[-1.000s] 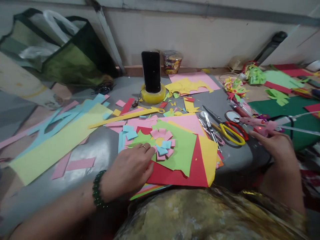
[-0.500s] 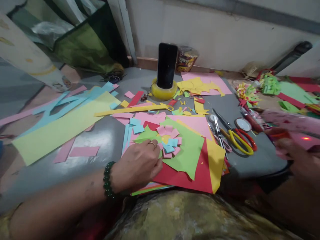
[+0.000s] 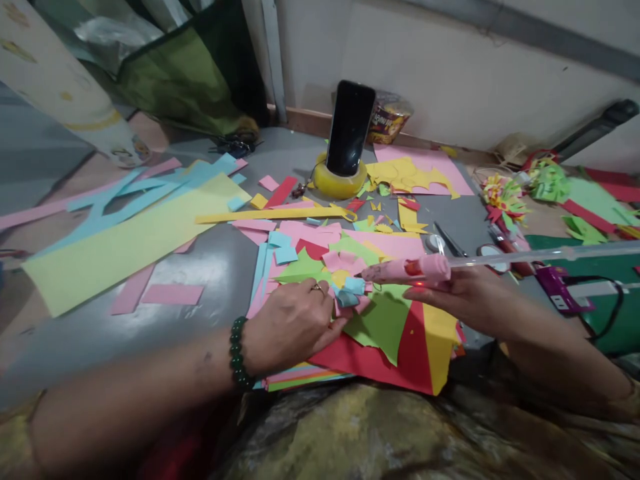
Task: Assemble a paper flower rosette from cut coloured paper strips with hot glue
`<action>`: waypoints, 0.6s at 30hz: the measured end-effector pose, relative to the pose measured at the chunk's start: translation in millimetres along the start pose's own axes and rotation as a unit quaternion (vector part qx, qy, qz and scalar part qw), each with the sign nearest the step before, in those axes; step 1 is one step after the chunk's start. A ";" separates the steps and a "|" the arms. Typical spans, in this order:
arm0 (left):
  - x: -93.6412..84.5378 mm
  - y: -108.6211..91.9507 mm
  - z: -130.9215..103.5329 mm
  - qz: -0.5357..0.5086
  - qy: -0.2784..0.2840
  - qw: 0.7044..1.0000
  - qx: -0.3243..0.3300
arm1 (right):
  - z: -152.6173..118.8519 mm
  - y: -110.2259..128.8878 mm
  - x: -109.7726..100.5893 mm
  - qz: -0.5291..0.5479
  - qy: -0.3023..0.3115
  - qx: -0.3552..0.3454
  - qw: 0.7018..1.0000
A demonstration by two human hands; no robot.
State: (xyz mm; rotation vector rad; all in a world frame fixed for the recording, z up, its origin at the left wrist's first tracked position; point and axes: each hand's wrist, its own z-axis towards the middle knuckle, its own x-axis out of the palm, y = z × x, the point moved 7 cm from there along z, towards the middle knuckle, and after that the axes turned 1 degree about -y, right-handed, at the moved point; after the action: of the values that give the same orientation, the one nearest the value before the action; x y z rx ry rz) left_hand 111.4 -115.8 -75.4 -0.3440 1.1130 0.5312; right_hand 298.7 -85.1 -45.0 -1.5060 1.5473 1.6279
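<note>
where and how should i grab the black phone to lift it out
Best gripped, I'd say, by its two long side edges, in the upper half. Come from the front and above: the phone stands upright, tilted slightly, its lower end down in the yellow tape roll, while the cup crowds it from behind on the right.

No wording can be read with certainty. The instant noodle cup [image 3: 391, 121], partly hidden by the smartphone [image 3: 350, 130], bears pale lettering across its dark wrapper, too blurred to spell out. On the white cup [image 3: 65, 80] at the left edge are yellow motifs and, near its lower end, a small dark print that cannot be made out. The pink glue gun [image 3: 430, 268] carries fine dark markings, illegible here. Pale marks on the purple block [image 3: 556, 287] may be print or sockets.
</note>
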 end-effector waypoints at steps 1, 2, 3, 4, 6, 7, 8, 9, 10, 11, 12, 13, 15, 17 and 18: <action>0.6 0.0 -0.4 -0.004 0.006 1.000 -0.001 | 2.5 2.8 1.2 0.001 0.010 -0.008 1.000; 1.3 0.2 -0.8 -0.009 0.013 1.000 -0.002 | 4.9 4.4 2.6 0.000 0.022 -0.012 1.000; 2.2 0.3 -1.3 -0.014 0.022 1.000 -0.004 | 7.2 5.2 4.6 -0.007 0.035 -0.014 0.999; 3.2 0.6 -1.7 -0.018 0.030 0.999 -0.006 | 9.6 4.9 6.5 -0.021 0.045 -0.013 0.999; 5.0 1.0 -2.4 -0.021 0.044 0.999 -0.010 | 14.6 2.5 10.0 -0.056 0.061 -0.006 0.997; 5.3 1.2 -2.5 -0.023 0.046 0.999 -0.011 | 17.2 1.4 10.9 -0.069 0.063 -0.003 0.996; 5.3 1.2 -2.4 -0.024 0.045 0.999 -0.011 | 19.9 1.0 11.5 -0.078 0.065 -0.003 0.995; 5.0 1.2 -2.2 -0.026 0.042 0.999 -0.010 | 22.4 1.2 11.3 -0.084 0.065 -0.002 0.994; 4.4 1.0 -1.9 -0.027 0.037 0.999 -0.008 | 24.5 1.5 10.5 -0.090 0.063 0.001 0.994; 4.0 0.6 -1.5 -0.028 0.033 0.999 -0.005 | 26.2 2.1 9.2 -0.098 0.061 0.005 0.993; 3.5 0.3 -1.0 -0.026 0.030 0.999 -0.004 | 27.1 2.7 7.8 -0.109 0.061 0.011 0.992; 2.9 0.2 -0.6 -0.023 0.025 0.999 -0.003 | 27.3 3.5 6.4 -0.121 0.063 0.016 0.991; 1.2 0.6 0.3 -0.014 0.014 1.000 -0.007 | 25.8 6.7 3.9 -0.138 0.065 0.011 0.988; -0.3 0.9 0.8 -0.012 0.004 1.000 -0.009 | 23.4 10.6 3.4 -0.139 0.071 -0.009 0.988; -0.6 0.9 0.8 -0.013 0.003 1.000 -0.008 | 22.7 11.7 3.6 -0.138 0.073 -0.016 0.988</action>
State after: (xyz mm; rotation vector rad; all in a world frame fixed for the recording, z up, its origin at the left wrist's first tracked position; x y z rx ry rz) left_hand 111.3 -114.8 -74.5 -0.3731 1.1084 0.5160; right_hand 278.5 -69.5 -48.2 -1.8022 1.3181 1.4184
